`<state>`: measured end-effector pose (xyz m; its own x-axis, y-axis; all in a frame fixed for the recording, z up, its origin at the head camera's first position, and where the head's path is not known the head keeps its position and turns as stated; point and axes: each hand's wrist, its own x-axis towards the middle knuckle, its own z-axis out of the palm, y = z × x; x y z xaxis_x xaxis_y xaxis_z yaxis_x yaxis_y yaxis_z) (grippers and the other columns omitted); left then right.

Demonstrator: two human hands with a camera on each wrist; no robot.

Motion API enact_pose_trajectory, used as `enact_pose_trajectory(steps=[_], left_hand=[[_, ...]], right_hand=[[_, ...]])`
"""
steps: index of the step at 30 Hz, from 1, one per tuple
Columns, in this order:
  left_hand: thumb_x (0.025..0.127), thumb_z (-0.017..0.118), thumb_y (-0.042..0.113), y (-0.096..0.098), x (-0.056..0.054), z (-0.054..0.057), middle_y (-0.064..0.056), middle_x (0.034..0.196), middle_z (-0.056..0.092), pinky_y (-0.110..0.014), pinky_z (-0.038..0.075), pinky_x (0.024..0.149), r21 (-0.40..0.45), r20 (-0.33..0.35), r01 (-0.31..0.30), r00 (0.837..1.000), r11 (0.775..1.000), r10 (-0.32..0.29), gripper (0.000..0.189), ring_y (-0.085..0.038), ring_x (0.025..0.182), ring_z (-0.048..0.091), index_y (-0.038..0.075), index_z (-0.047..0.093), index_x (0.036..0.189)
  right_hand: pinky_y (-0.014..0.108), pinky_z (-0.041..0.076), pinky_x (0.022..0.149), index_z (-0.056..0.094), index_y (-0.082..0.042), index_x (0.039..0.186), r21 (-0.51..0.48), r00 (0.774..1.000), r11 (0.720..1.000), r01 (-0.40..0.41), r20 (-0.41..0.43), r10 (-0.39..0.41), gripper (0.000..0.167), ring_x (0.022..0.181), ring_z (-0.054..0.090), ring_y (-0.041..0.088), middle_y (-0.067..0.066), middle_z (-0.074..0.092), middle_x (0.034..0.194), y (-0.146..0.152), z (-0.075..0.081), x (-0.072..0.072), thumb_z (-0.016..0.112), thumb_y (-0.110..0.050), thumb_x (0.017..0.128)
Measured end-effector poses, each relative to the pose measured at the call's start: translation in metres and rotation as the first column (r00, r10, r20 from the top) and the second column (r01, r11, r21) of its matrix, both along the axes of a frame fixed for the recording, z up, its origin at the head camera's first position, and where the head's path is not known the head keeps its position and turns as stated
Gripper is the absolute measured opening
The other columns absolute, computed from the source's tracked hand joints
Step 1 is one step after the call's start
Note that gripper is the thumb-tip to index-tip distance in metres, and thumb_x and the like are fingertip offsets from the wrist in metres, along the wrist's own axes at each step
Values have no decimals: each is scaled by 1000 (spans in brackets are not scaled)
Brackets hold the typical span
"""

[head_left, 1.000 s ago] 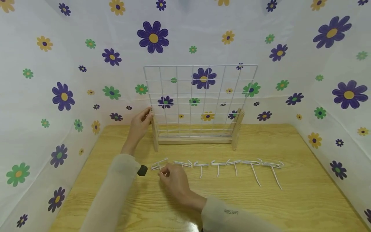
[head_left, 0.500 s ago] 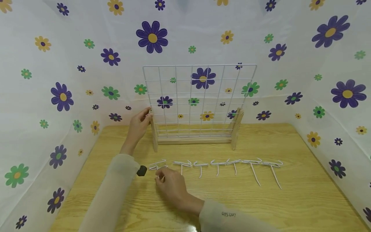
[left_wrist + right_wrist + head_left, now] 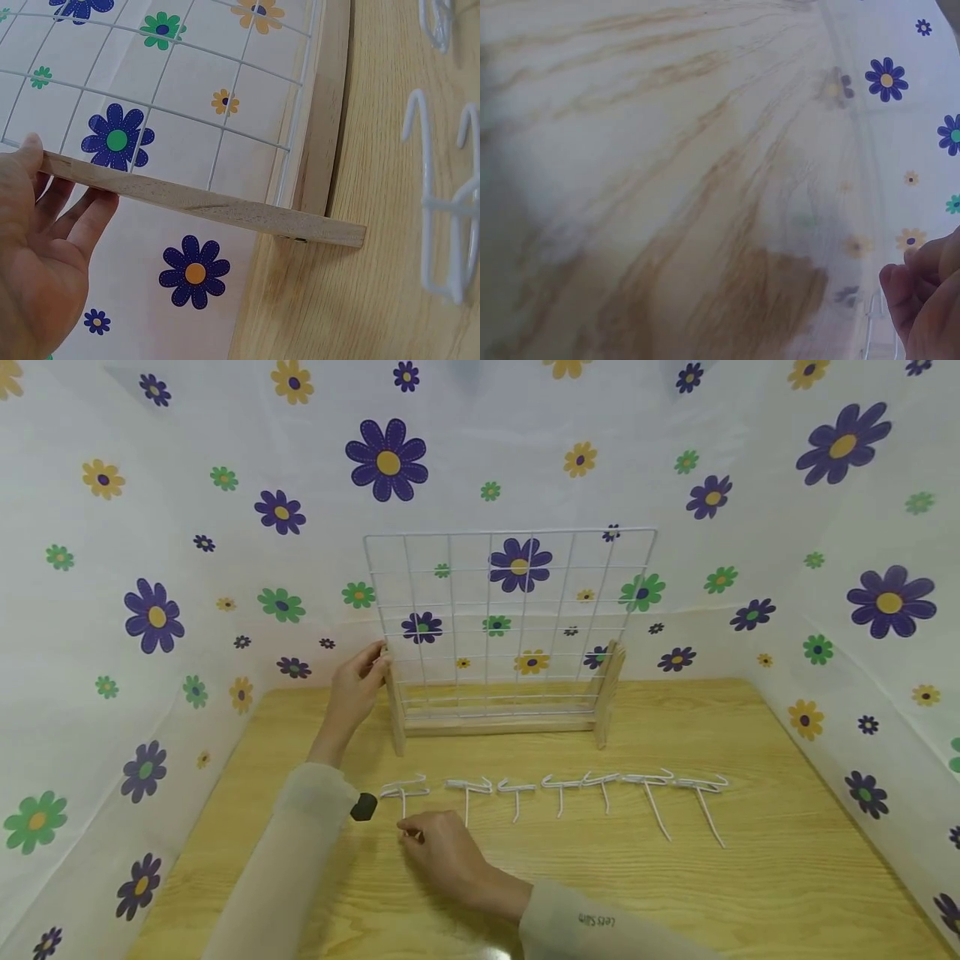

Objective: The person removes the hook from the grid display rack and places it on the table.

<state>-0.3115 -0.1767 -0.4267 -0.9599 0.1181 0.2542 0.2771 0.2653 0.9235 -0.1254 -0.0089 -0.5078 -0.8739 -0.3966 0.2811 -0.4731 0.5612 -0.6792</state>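
Note:
A white wire grid rack (image 3: 512, 535) stands upright in a wooden base (image 3: 498, 724) near the back wall. My left hand (image 3: 351, 697) grips the left wooden upright (image 3: 202, 201); in the left wrist view the thumb lies on one side and curled fingers on the other. Several white wire hooks lie in a row in front of the rack. At the row's left end, my right hand (image 3: 450, 856) pinches the near end of the prong of the leftmost hook (image 3: 403, 792). In the right wrist view the fingertips (image 3: 900, 289) partly cover that hook.
The other hooks run rightward, the short-pronged ones such as this hook (image 3: 516, 793) first, the long-pronged hook (image 3: 702, 789) at the far right. A black device (image 3: 364, 807) sits at the left wrist. Flower-printed cloth (image 3: 450, 427) encloses the wooden table (image 3: 600, 893).
My right hand has drawn slightly left and nearer to me. The leftmost hook has shifted left and turned, so its prong points toward me. My left hand keeps its hold on the upright.

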Motion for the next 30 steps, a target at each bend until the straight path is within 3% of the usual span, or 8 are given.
enact_pose_trajectory(steps=[6, 21, 30], left_hand=[[110, 52, 26, -4, 0, -1, -17, 158, 45, -39, 52, 106, 2, -17, 0, 1000, 1000, 0, 50, -35, 135, 54, 4, 45, 155], [110, 54, 22, -4, -2, 0, -18, 155, 48, -34, 54, 103, -1, -50, -6, 999, 1000, 6, 48, -35, 132, 57, 4, 47, 154], [110, 54, 25, -3, -2, -2, -17, 156, 47, -35, 55, 103, 0, -19, -11, 1000, 1000, 11, 49, -34, 132, 57, 5, 47, 154]], right_hand=[[7, 54, 75, 78, 3, 104, -28, 999, 999, -26, 45, 28, 12, 87, 71, 3, 5, 78, 97, -1, 0, 0, 75, -1, 93], [9, 53, 68, 77, 1, 104, -3, 996, 999, 42, 77, -41, 11, 78, 65, -1, 2, 76, 89, -3, -2, -5, 74, -2, 93], [12, 54, 66, 73, 3, 107, -16, 991, 999, 40, 127, -38, 17, 70, 59, -1, 1, 71, 83, -3, -9, -1, 69, 2, 91]])
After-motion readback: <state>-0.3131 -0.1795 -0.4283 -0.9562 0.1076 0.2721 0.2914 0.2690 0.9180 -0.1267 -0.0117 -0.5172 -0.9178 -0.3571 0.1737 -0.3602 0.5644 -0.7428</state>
